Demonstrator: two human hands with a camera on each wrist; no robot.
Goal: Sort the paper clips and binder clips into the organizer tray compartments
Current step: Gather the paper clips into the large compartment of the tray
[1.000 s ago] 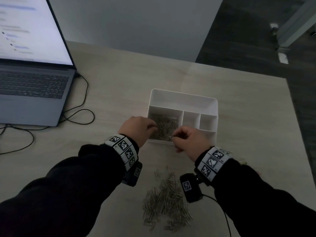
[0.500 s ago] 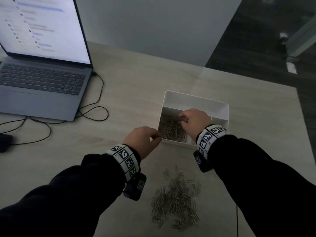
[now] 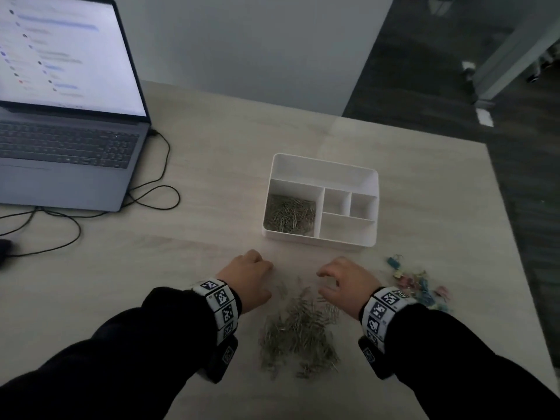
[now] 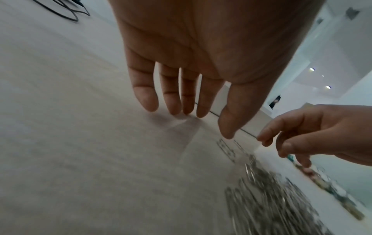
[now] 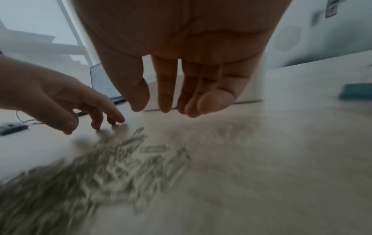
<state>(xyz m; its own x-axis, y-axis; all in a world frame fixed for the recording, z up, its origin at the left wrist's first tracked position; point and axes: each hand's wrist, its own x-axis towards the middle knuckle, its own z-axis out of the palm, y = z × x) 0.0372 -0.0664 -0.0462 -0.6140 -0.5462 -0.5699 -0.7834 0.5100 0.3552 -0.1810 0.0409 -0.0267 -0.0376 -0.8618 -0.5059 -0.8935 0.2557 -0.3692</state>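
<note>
A white organizer tray [image 3: 324, 168] stands mid-table; its large left compartment holds silver paper clips [image 3: 289, 214], the other compartments look bare. A loose pile of silver paper clips [image 3: 300, 331] [image 4: 271, 198] [image 5: 96, 167] lies near the front edge. Pastel binder clips [image 3: 419, 286] are scattered to the right of it. My left hand [image 3: 251, 277] [image 4: 191, 101] hovers just left of the pile's far end, fingers relaxed and empty. My right hand [image 3: 342, 283] [image 5: 171, 101] hangs over the pile's right far corner, fingers loosely spread, holding nothing.
An open laptop [image 3: 66, 122] sits at the back left, with black cables [image 3: 151, 195] trailing across the table beside it. A dark object [image 3: 4, 250] lies at the left edge. The table's right edge [image 3: 509, 225] drops to a dark floor.
Both hands drew back from the tray toward the loose pile. The right hand left the paper clip compartment and now holds nothing. The head view shifted, showing the binder clips.
</note>
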